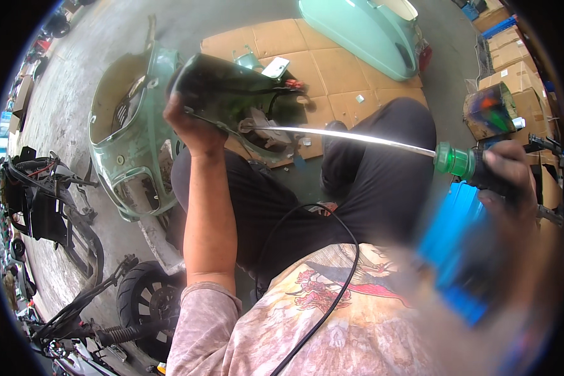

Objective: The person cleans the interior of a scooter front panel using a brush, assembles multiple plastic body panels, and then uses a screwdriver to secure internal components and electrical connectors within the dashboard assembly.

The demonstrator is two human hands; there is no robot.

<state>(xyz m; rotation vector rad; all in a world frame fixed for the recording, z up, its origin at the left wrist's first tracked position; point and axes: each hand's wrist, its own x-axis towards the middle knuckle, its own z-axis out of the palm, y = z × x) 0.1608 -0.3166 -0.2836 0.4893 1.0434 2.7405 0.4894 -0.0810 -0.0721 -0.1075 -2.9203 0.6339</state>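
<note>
My left hand (197, 128) grips the left edge of a dark, hollow scooter body panel (232, 88), raised above my left knee. Closed around the black and green handle of a long screwdriver (370, 138) is my right hand (511, 172), slightly smeared by motion. The bright shaft stretches leftward across my legs, and its far end meets the panel's lower inner part. Whether the tip sits on a screw is too small to tell. Beyond the panel, a pale rectangular object like a phone (276, 67) and a small green plastic part (247, 58) lie on the flattened cardboard (338, 69).
A mint-green fairing (122, 182) stands at left, and a large mint-green body panel (370, 39) lies far ahead. Blurred blue ribbed plastic (451, 225) is beside my right forearm. A black-tyred wheel (147, 307) and frame parts are lower left. Cardboard boxes (523, 81) line the right.
</note>
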